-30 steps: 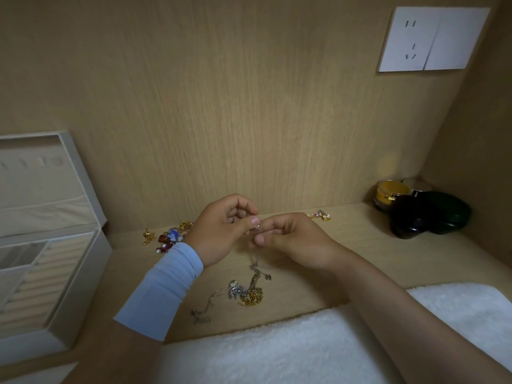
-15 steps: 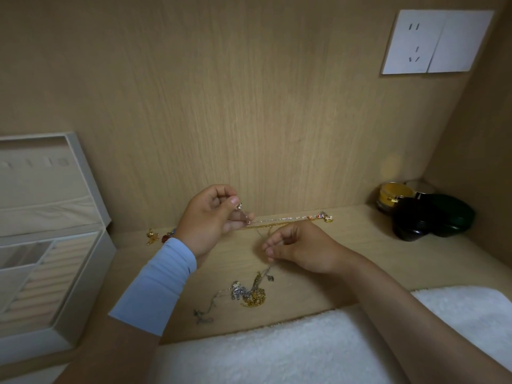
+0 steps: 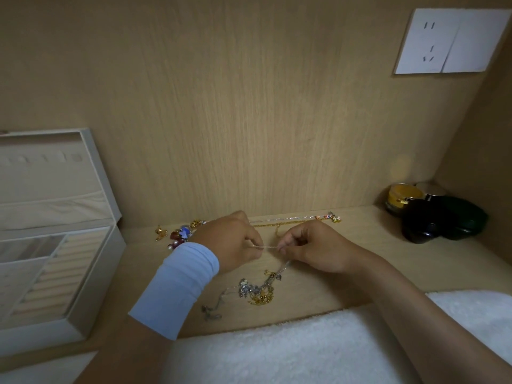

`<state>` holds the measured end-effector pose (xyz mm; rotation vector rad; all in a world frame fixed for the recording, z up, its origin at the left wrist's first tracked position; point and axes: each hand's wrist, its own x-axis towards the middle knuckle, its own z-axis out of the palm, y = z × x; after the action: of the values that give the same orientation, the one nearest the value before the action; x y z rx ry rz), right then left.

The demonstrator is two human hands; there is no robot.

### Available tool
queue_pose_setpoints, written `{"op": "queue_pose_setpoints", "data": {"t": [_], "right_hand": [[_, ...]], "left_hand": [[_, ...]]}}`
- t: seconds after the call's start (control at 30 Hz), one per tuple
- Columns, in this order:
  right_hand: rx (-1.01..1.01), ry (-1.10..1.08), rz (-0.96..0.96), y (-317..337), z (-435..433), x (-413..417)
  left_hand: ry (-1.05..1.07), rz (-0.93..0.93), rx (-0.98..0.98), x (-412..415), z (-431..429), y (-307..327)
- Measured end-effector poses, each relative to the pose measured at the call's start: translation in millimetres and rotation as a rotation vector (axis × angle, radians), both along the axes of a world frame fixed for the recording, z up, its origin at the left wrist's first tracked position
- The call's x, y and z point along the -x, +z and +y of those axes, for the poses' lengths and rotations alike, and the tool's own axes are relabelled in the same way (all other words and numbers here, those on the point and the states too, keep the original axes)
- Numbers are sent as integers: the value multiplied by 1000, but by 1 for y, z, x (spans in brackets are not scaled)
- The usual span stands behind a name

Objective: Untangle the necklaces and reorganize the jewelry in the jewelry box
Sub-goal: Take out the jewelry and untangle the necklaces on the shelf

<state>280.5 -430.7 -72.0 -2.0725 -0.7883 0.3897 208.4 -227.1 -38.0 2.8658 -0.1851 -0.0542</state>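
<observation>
Evidently, left hand (image 3: 232,239) and right hand (image 3: 310,245) pinch a thin chain (image 3: 267,246) taut mid-desk, probably to free it from the tangle (image 3: 256,289).

The one camera sits on my head and looks forward and down at the wooden shelf (image 3: 360,259), so near that my forearms run in from the bottom edge. My left hand (image 3: 232,239) and right hand (image 3: 313,245) meet just below the middle of the frame, both pinching a thin chain (image 3: 267,246). The wide lens takes in the open jewelry box (image 3: 91,273), cut off at the left edge, the wall socket (image 3: 448,41) in the upper right corner and the white towel (image 3: 263,347) along the bottom. The back panel (image 3: 249,106) fills the upper half.
</observation>
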Motion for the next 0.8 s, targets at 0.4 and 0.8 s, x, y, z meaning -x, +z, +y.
{"op": "queue_pose_setpoints", "data": {"t": [0.4,0.8], "right_hand": [[202,-36,-130,3,-2,1],[-284,40,205,30,19,29]], "left_hand": [[160,-62,-8,13,30,37],[-84,-111,454,15,9,40]]}}
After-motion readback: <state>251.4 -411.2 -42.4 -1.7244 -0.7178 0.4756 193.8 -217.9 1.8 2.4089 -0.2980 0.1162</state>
